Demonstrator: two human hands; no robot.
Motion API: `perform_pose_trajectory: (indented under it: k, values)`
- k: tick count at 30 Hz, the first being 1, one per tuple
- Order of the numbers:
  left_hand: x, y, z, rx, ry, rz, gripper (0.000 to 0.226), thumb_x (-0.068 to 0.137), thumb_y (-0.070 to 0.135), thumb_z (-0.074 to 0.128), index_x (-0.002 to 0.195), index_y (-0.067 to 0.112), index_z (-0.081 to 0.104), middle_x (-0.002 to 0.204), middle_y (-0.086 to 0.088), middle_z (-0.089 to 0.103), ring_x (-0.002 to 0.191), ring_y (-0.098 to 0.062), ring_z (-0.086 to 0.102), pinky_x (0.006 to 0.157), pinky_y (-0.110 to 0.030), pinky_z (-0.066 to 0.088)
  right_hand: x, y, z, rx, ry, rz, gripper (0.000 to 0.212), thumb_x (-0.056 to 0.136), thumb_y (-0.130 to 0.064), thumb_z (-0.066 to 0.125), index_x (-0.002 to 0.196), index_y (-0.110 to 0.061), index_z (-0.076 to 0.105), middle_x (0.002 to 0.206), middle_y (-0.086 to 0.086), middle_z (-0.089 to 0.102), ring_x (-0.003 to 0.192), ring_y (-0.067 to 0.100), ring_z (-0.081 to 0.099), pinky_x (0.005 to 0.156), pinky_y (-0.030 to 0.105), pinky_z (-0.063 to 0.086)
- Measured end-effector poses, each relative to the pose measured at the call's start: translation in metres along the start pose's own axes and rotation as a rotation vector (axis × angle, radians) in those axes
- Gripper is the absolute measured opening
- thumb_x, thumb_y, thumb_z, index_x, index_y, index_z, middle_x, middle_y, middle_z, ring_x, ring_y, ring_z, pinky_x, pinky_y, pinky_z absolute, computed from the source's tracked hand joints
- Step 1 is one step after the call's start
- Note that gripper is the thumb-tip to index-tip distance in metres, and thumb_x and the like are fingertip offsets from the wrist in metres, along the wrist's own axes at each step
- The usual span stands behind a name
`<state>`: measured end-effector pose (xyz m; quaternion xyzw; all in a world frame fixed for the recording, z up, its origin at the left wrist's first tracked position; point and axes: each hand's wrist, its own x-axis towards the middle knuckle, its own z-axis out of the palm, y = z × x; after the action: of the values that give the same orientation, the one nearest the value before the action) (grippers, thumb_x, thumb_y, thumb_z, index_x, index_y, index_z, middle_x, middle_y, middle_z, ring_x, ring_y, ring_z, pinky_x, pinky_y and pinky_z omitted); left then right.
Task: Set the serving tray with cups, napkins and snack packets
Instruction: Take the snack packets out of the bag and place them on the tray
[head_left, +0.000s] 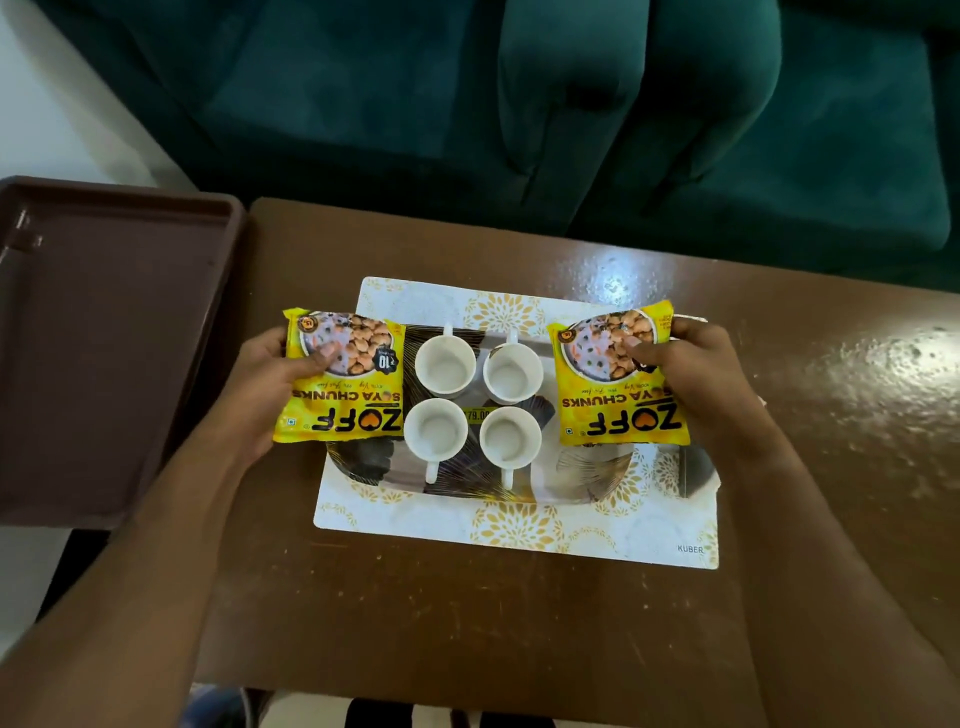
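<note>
A patterned serving tray (457, 480) lies on a white and gold placemat (519, 530). Several white cups (445, 365) stand empty in two rows at its middle. My left hand (270, 382) grips a yellow soya chunks packet (340, 382) over the tray's left end, thumb on its top. My right hand (691, 374) grips a second yellow packet (621, 387) over the tray's right end. Both packets lie flat with their print upside down to me. No napkins are visible.
The placemat rests on a glossy brown table (493, 623). A large empty dark brown tray (104, 338) sits at the left, overhanging the table's edge. A dark green sofa (571, 104) stands beyond the table's far edge.
</note>
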<state>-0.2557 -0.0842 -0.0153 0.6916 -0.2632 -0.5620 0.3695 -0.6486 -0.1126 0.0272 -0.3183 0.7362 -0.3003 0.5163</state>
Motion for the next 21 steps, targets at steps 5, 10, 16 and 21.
perform_pose_trajectory:
  k: [5, 10, 16, 21]
  values:
    - [-0.002, -0.012, 0.009, 0.028, -0.024, 0.001, 0.021, 0.094, 0.008, 0.072, 0.108, 0.023, 0.071, 0.098, -0.002, 0.082, 0.090, -0.027, 0.079, 0.083, -0.047, 0.062, -0.001, 0.018, 0.011, -0.008, -0.003, 0.046, 0.014, 0.086, -0.008, 0.072, 0.098, -0.014, 0.077, 0.090, 0.008, 0.081, 0.086, 0.034, 0.078, 0.087, 0.062, 0.059]
    - [-0.004, -0.013, 0.015, 0.056, -0.030, 0.061, 0.024, 0.094, 0.005, 0.071, 0.107, 0.025, 0.070, 0.096, 0.004, 0.082, 0.087, -0.018, 0.079, 0.082, -0.041, 0.062, -0.002, 0.037, 0.020, -0.001, 0.015, 0.102, 0.022, 0.085, -0.005, 0.071, 0.105, -0.012, 0.075, 0.095, 0.005, 0.081, 0.092, 0.032, 0.077, 0.092, 0.060, 0.058]
    - [-0.008, -0.016, 0.023, 0.143, 0.008, 0.174, 0.021, 0.101, 0.013, 0.064, 0.122, 0.017, 0.067, 0.108, 0.002, 0.077, 0.088, -0.008, 0.077, 0.085, -0.037, 0.063, -0.003, 0.035, 0.027, 0.008, 0.039, 0.081, 0.027, 0.086, -0.008, 0.073, 0.113, -0.011, 0.073, 0.103, 0.006, 0.079, 0.096, 0.031, 0.075, 0.090, 0.053, 0.060]
    - [-0.006, -0.020, 0.025, 0.348, 0.135, 0.319, 0.013, 0.101, 0.031, 0.067, 0.108, 0.022, 0.073, 0.098, 0.005, 0.079, 0.092, -0.015, 0.077, 0.086, -0.043, 0.063, -0.005, 0.040, 0.036, -0.147, 0.088, -0.006, 0.015, 0.085, -0.017, 0.069, 0.099, -0.016, 0.074, 0.092, 0.001, 0.079, 0.089, 0.028, 0.074, 0.087, 0.055, 0.060]
